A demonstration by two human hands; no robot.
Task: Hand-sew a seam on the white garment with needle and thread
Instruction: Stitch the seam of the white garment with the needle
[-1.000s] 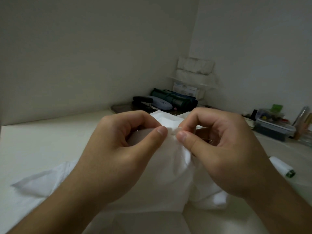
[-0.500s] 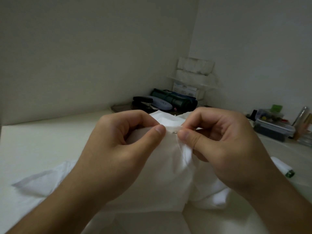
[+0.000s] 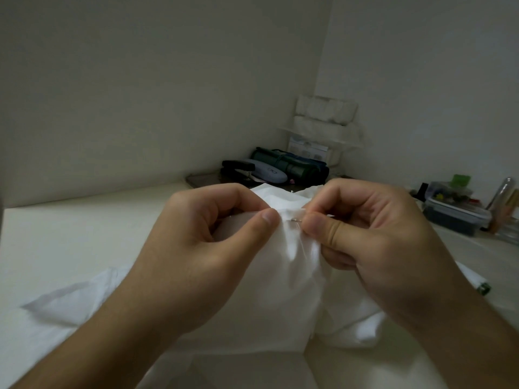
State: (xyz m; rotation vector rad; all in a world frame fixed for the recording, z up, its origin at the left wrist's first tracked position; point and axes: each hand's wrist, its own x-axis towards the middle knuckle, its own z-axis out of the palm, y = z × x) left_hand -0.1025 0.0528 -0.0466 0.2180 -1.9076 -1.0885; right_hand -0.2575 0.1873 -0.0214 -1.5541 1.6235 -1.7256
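The white garment (image 3: 283, 290) is bunched up in front of me over a cream table (image 3: 70, 237). My left hand (image 3: 202, 254) grips a raised fold of it, thumb on top and fingers curled underneath. My right hand (image 3: 373, 242) pinches a thin metal needle (image 3: 296, 219) between thumb and forefinger, right at the fold's edge beside my left thumb. Only a short bit of the needle shows. The thread is too fine to make out.
A white thread spool (image 3: 474, 280) with a green end lies on the table at right. A clear lidded box (image 3: 456, 217) of small items stands at the far right. Dark green rolls and a stapler (image 3: 275, 169) sit in the back corner below stacked white packs (image 3: 325, 113).
My right hand has shifted slightly left and down, bringing the needle against the fold by my left thumb. My left hand has held its grip on the fabric.
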